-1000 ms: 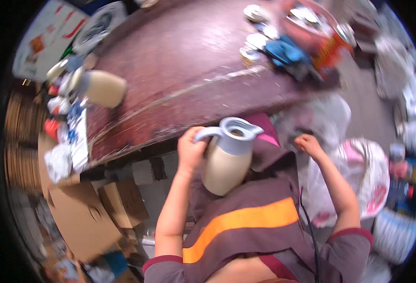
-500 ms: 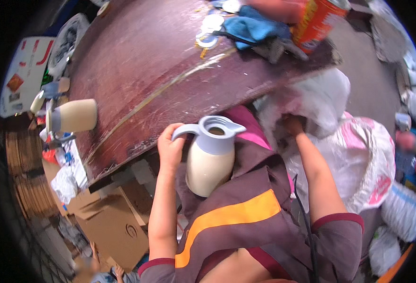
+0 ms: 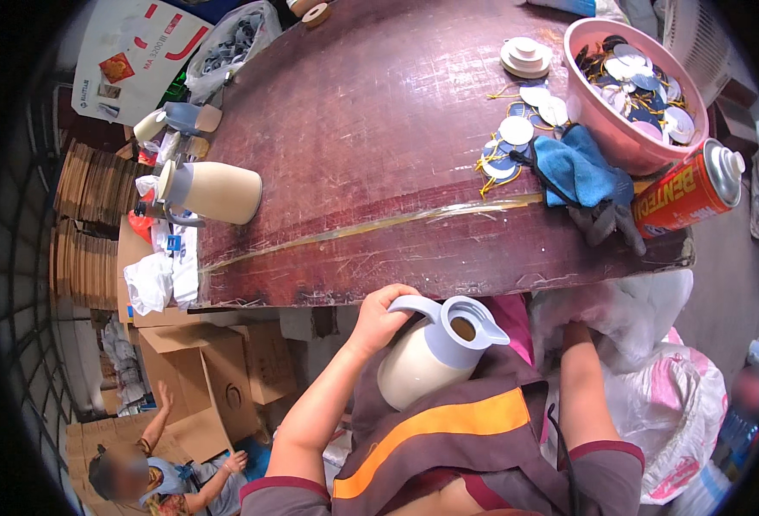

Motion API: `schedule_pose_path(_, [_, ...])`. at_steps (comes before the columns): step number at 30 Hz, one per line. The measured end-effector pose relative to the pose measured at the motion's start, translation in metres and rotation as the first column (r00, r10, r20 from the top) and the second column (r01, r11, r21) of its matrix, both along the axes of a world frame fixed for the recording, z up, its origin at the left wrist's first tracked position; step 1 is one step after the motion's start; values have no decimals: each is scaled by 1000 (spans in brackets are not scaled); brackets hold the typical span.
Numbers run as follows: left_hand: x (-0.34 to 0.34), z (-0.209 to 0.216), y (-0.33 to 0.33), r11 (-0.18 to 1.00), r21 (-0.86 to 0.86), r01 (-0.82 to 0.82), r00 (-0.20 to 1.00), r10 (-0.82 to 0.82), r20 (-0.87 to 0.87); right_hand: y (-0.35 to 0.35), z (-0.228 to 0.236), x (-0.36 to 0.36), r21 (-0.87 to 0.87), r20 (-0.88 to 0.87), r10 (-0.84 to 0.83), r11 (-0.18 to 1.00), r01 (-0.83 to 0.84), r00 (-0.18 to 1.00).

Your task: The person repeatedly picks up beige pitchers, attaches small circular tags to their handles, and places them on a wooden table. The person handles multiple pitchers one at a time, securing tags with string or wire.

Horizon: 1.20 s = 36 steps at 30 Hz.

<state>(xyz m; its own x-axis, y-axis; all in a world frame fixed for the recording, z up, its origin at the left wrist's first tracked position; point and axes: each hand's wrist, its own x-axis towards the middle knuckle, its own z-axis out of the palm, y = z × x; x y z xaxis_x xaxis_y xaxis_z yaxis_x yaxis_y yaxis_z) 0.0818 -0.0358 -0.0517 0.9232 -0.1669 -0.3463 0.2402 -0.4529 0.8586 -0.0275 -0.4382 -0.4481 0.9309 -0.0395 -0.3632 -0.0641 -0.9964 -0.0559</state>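
Observation:
My left hand (image 3: pixel 383 311) is closed around the grey-blue handle of a cream vacuum jug (image 3: pixel 427 365). The jug leans against my apron, its lidless mouth and spout tilted to the right. Under the table's front edge, my right hand (image 3: pixel 576 334) reaches into a thin translucent plastic bag (image 3: pixel 646 314), and its fingers are hidden there. A second cream jug (image 3: pixel 225 191) lies on its side at the table's left end. Beyond it is another cream and grey-blue jug (image 3: pixel 186 118).
On the dark red table (image 3: pixel 371 146) are a pink basin (image 3: pixel 642 155) of round tags, a blue cloth (image 3: pixel 579 170), an orange spray can (image 3: pixel 685 196) and stacked white lids (image 3: pixel 526 58). At lower left a person (image 3: pixel 173 486) works beside cardboard boxes (image 3: pixel 182 370). A white woven sack (image 3: pixel 668 413) stands right.
The view has swung, bringing the basin and the person at lower left into sight. The jug tilts further right in my left hand. My right hand stays in the bag, more covered by it.

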Motion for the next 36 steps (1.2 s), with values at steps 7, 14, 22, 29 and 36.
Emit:
schedule_pose_path(7, [3, 4, -4, 999, 3, 45, 998, -45, 32, -2, -17, -2, -35, 0, -5, 999, 5, 1000])
schedule_pose_path(14, [-1, 11, -5, 1000, 19, 6, 1000, -7, 25, -9, -56, -12, -49, 41, 29, 998, -27, 999])
schedule_pose_path(22, [-3, 4, -2, 998, -56, -28, 997, 32, 67, -12, 20, -51, 617, -213, -728, 416, 668, 651])
schedule_pose_path(29, [-57, 51, -3, 989, -47, 143, 989, -141, 44, 44, 324, -40, 729, -659, -254, -445, 520, 708])
schedule_pose_path(36, [-97, 48, 8, 991, 15, 133, 962, -133, 240, 121, 410, 1, 959, -276, -1, 58, 276, 961])
